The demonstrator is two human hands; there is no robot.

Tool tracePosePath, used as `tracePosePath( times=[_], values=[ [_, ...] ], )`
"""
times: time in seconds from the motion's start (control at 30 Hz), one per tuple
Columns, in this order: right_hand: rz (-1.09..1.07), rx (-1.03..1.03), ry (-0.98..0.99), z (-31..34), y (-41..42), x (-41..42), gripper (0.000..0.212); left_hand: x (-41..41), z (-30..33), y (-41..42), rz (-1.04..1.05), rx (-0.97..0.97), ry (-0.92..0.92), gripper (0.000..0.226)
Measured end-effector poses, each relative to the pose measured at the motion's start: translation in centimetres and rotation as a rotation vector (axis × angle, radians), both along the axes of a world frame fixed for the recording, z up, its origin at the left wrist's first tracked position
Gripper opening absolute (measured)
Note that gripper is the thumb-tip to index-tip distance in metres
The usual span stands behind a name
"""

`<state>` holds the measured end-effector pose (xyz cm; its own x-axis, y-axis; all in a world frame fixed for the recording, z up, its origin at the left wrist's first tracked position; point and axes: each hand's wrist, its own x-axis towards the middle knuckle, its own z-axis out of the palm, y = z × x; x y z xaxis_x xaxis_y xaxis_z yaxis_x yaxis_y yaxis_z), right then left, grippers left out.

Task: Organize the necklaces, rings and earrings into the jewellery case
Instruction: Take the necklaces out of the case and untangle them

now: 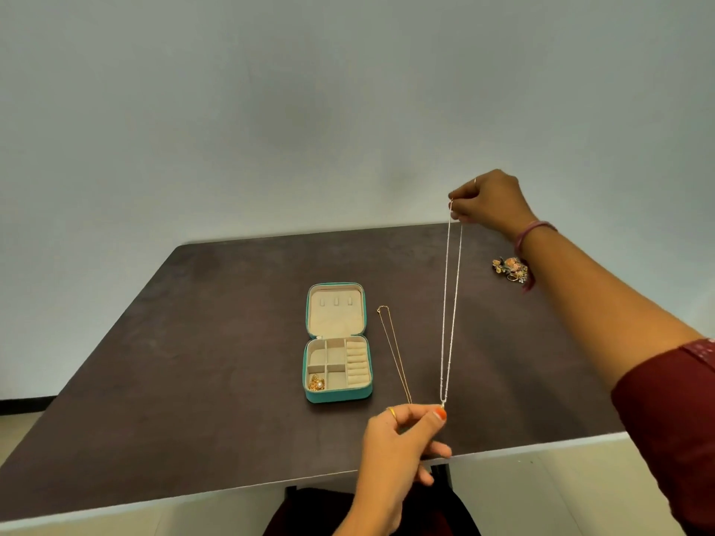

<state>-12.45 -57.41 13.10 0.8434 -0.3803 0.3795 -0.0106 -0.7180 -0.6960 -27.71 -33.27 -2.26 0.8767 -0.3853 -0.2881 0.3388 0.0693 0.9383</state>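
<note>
the right hand [489, 203] pinches the top of a silver necklace [450, 303] held above the table [193, 342], the left hand [406, 431] pinching its pendant end. a gold necklace [394, 353] lies just right of the open jewellery case [337, 342].

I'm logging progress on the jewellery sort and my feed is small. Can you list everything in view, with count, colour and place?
jewellery case: one, teal outside, beige lining, open flat at table centre
gold jewellery with a pearl: one cluster, in the case's near-left compartment
gold necklace: one, lying on the table right of the case
silver necklace: one, stretched in the air between both hands
jewellery pile: one small mixed-colour heap, far right of the table
table: one, dark brown
left hand: fingers pinch the silver necklace's low end
right hand: raised, fingers pinch its top end
</note>
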Motion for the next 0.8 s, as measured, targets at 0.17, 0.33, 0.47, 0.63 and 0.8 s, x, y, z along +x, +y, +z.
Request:
tracePosePath(
  times=[0.17,0.33,0.47,0.63,0.8],
  values=[
    [-0.035,-0.099,0.042,-3.1,0.5,2.1,0.016,-0.1,-0.6,-0.9,-0.037,0.093,-0.047,0.008],
    [-0.04,-0.134,0.069,-5.8,1.4,3.9,0.006,-0.2,-1.0,-1.4,-0.008,0.168,-0.084,0.01],
    [-0.021,-0.161,0.125,-8.3,1.6,5.1,0.005,-0.1,-1.3,-1.7,0.011,0.227,-0.057,0.012],
    [0.006,-0.169,0.214,-11.5,1.9,6.3,0.004,0.2,-1.3,-2.0,0.001,0.328,-0.065,0.016],
    [0.035,-0.186,0.37,-13.6,1.8,7.8,0.007,1.0,-1.4,-2.8,-0.062,0.437,-0.083,0.018]
  ],
)
